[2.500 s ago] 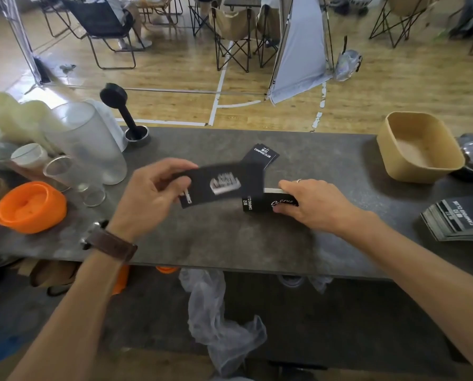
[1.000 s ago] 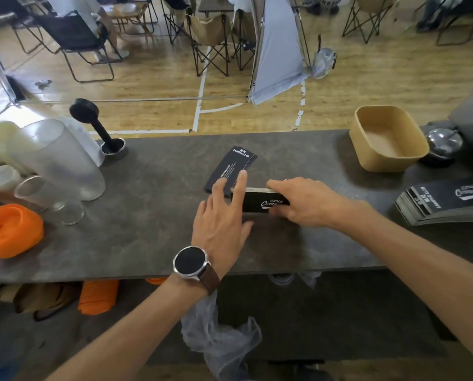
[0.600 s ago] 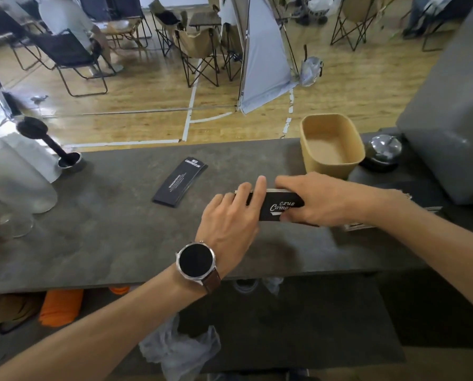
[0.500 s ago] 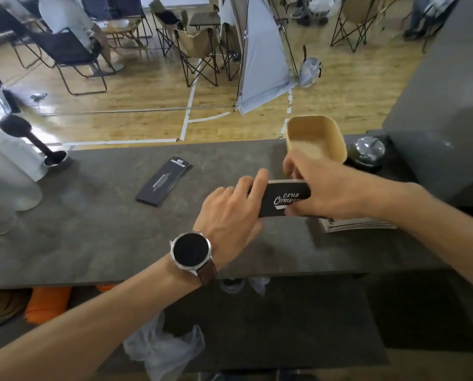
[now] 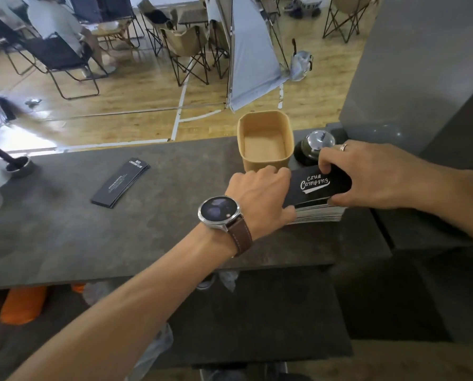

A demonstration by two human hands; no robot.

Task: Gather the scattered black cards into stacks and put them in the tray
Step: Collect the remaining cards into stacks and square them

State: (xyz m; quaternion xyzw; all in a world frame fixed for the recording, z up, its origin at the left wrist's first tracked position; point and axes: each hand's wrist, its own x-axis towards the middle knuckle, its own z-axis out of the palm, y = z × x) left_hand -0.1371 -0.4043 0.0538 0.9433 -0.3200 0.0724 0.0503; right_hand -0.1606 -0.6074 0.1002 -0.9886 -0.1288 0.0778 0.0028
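Observation:
A thick stack of black cards (image 5: pixel 316 185) with white "Club Camping" lettering lies at the right of the dark counter (image 5: pixel 152 232). My right hand (image 5: pixel 372 174) grips its right end, thumb on the near edge and fingers over the far edge. My left hand (image 5: pixel 260 199), with a wristwatch, is curled against the stack's left end. The tan tray (image 5: pixel 264 160) stands empty just behind the stack. A second, small stack of black cards (image 5: pixel 121 182) lies apart at the counter's left middle.
A silver call bell (image 5: pixel 315 145) sits right of the tray, behind my right hand. A grey block (image 5: pixel 419 64) rises at the far right. A black stand (image 5: pixel 15 165) and clear containers are at the left edge. Folding chairs stand on the wooden floor beyond.
Both hands carried the gathered cards rightward and set them on top of the larger stack by the tray. The small stack at the left has stayed put.

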